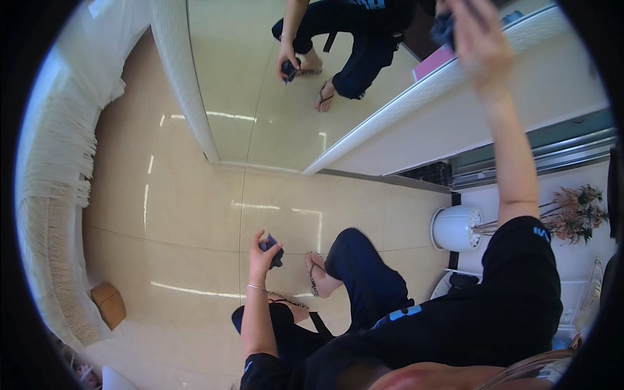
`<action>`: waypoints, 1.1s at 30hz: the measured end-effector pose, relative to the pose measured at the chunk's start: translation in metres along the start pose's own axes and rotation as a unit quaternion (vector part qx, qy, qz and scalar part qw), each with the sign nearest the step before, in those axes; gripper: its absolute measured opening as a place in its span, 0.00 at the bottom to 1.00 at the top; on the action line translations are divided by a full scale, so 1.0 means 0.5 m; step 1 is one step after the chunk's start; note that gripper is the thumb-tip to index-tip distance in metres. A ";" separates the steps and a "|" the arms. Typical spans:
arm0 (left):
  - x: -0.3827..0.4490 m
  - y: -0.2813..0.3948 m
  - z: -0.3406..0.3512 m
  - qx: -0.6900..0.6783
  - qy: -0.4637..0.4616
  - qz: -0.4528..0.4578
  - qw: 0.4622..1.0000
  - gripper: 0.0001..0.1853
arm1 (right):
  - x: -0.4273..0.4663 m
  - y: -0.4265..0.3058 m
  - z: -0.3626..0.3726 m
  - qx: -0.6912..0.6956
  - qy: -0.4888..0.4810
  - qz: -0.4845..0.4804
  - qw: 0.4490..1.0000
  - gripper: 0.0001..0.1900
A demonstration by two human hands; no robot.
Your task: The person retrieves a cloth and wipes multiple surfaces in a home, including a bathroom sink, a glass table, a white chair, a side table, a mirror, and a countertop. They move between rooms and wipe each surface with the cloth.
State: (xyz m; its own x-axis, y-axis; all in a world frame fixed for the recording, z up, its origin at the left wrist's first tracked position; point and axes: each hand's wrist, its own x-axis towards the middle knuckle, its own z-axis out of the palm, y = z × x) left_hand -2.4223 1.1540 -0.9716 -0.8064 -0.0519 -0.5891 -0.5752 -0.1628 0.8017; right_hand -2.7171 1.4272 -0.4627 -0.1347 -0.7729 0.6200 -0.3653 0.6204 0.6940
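My left hand [263, 253] is low over the tiled floor, its thumb and fingers around a small dark bundle [274, 251], perhaps folded cloth. My right hand [480, 46] is raised at the top of the view, blurred, beside the white frame of a tall cabinet. Against its fingers is another dark bundle [443, 31], which it appears to grip; the fingertips are partly cut off. A mirror panel [219, 107] in front of me reflects my legs and the left hand with its bundle.
White frame edges [370, 129] border the mirror. A pink item [433, 63] shows behind the right frame. Right of my legs stands a white ribbed pot [456, 228] with a plant. A fringed white cloth [63, 161] hangs at left, near a brown object [108, 304] on the floor.
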 end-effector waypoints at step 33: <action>-0.186 0.088 -0.108 0.247 0.104 0.302 0.915 0.30 | 0.054 -0.835 0.459 0.160 0.034 0.071 0.984 0.14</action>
State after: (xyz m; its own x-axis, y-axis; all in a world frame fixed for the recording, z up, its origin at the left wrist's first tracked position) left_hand -2.3651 1.0983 -0.8870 -0.9834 -0.1810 0.0116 -0.0666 0.4197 0.9052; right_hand -2.7795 1.1168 -0.8198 -0.1477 -0.6645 0.7326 -0.6195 0.6396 0.4552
